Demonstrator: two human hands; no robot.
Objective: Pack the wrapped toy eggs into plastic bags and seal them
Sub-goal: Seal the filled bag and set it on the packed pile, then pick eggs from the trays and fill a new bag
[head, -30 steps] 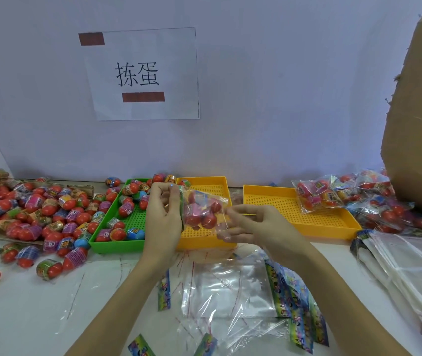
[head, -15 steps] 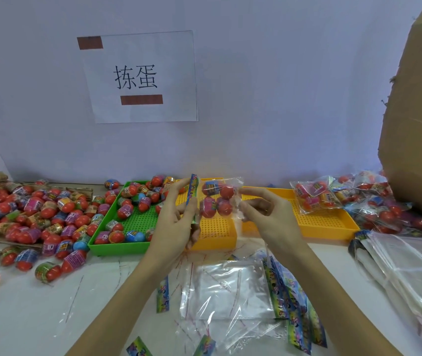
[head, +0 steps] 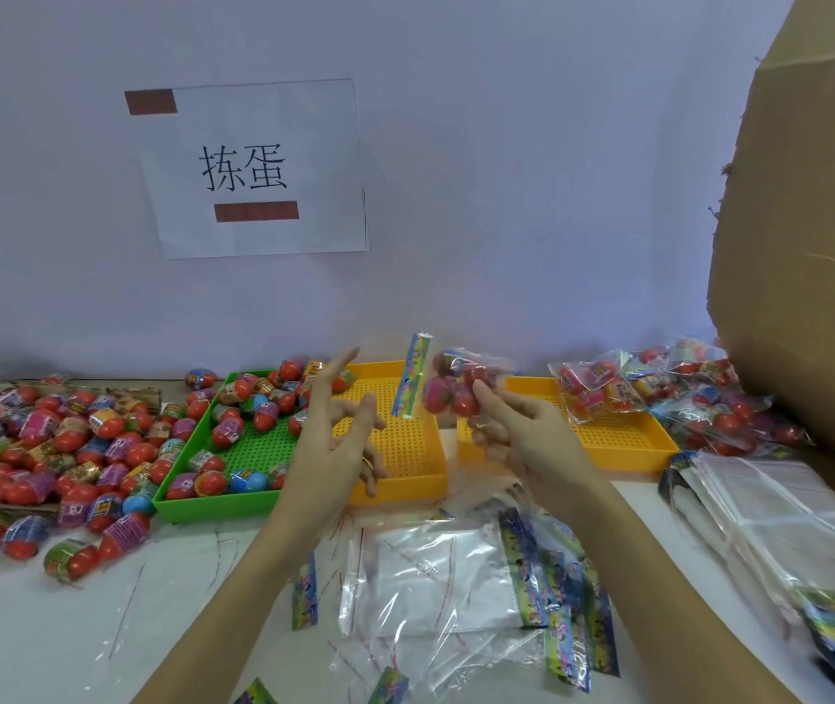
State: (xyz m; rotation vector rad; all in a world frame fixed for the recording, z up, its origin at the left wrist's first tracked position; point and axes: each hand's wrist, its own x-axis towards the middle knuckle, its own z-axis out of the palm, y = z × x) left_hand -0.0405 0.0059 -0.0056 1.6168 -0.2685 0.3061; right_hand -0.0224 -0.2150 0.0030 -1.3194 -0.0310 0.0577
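Right hand pinches a filled egg bag mid-frame, above the yellow tray. Left hand is spread open, holding nothing.

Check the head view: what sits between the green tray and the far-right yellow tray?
Another yellow tray sits between the green tray and the right yellow tray. The left hand overlaps it, and the right hand holds a filled bag above it.

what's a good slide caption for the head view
Right hand holds a filled bag of eggs above the yellow trays; left hand open beside it.
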